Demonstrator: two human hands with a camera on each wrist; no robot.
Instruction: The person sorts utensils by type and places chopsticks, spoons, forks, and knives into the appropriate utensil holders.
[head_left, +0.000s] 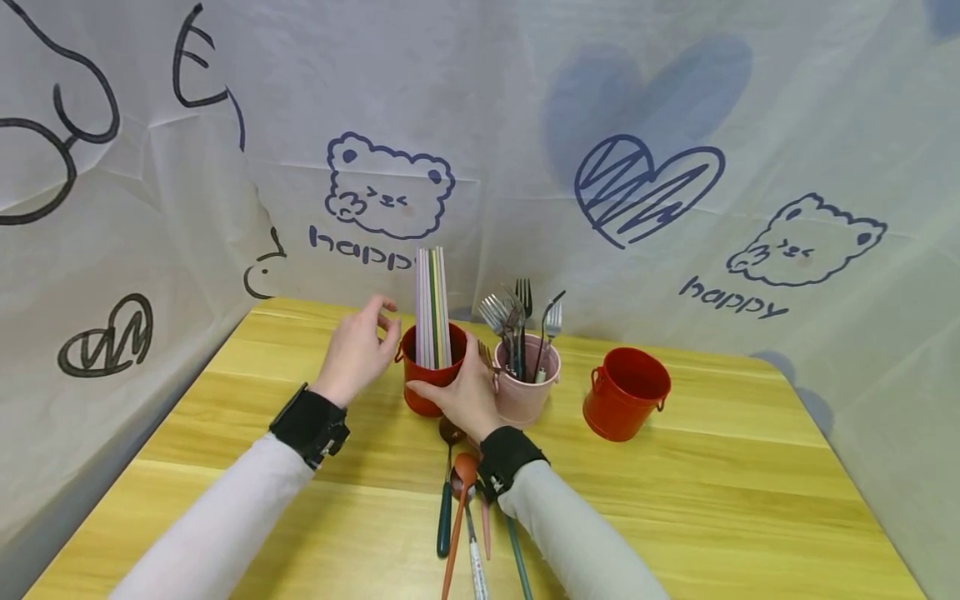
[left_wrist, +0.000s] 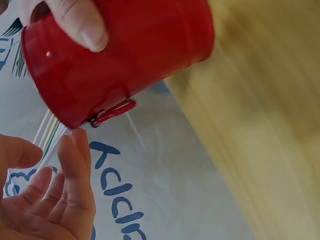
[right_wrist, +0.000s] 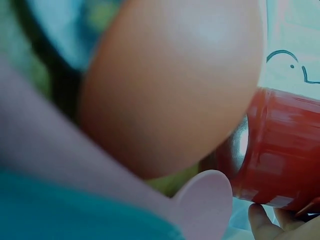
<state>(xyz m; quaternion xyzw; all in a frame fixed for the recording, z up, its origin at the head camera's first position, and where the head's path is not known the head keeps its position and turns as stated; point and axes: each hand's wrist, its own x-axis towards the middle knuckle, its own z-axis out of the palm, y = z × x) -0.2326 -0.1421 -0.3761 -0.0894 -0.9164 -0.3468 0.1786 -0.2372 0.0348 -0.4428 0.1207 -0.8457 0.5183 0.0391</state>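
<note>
A small red bucket (head_left: 420, 404) stands on the table, with a bundle of pale chopsticks (head_left: 431, 308) upright in it, one of them green. My right hand (head_left: 468, 396) grips it from the right, thumb across the front; the other fingers are mostly hidden. To its left is my left hand (head_left: 356, 350), holding nothing, its fingers loosely bent. In the left wrist view, a fingertip of the left hand (left_wrist: 50, 200) is at the rim near the bucket's side handle (left_wrist: 114, 112); whether it touches, I cannot tell.
Right of the gripped bucket stands a pink bucket (head_left: 521, 402) of forks (head_left: 523, 300). Farther right is another red bucket (head_left: 618, 417). Several spoons, among them an orange spoon (head_left: 459, 517) and a dark-handled spoon (head_left: 446, 517), lie in front. A drawn-on cloth (head_left: 510, 100) hangs behind.
</note>
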